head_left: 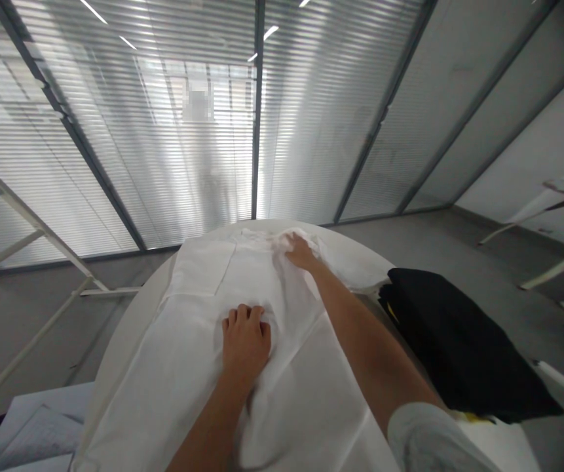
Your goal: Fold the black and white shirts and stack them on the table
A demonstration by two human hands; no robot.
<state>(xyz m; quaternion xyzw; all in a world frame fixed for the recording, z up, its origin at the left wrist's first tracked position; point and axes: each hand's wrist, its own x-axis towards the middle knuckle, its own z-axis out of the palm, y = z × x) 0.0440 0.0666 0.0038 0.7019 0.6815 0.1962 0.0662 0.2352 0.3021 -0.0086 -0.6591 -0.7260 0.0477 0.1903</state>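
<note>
Left hand (245, 341): back uppermost, fingers (243, 313) bent and slightly parted, thumb (265, 333) on the inner side; left forearm (214, 419) roughly in line with the hand, at the lower edge of view. Right arm (367, 344): extended farther forward, angled inward. Right hand (300, 252): ahead of the left, fingers bent; fingertip closure not determinable on either hand.

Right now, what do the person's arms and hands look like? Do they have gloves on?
No gloves: the left hand and right hand are both bare. No watch or bracelet shows on either wrist. The right arm has a pale grey sleeve; no sleeve shows on the left arm.
</note>
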